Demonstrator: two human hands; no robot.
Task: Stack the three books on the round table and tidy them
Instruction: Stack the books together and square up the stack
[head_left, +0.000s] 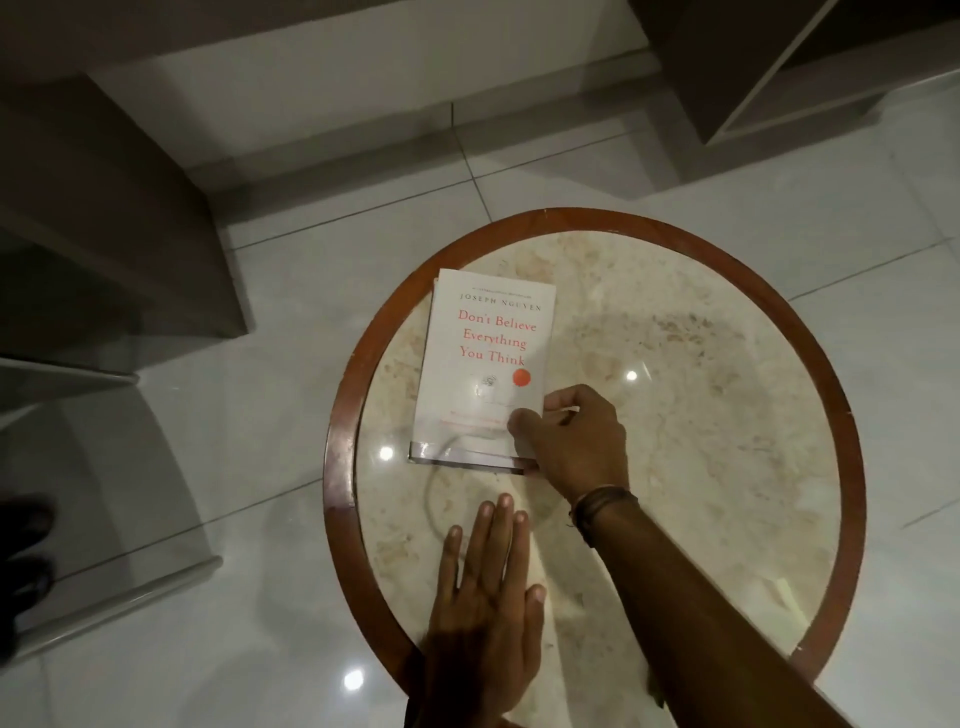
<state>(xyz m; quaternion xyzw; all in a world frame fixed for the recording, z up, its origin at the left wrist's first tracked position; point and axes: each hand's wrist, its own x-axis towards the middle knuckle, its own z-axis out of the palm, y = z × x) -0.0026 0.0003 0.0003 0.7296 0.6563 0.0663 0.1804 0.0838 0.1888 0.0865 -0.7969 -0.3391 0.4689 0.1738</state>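
A stack of books (483, 364) lies on the left half of the round table (852, 426), a marble top with a brown wooden rim. The top book is white with red title lettering. Edges of books underneath show along the near side and the far left corner. My right hand (571, 441) grips the stack's near right corner, thumb on the cover and fingers curled around the edge. My left hand (483, 603) rests flat on the tabletop nearer to me, fingers together and extended, a little apart from the stack.
Glossy white floor tiles (260, 415) surround the table. A dark cabinet (104, 208) stands at the left and a shelf unit (779, 67) at the back right. Dark shoes (26, 551) sit at the left edge. The table's right half holds nothing.
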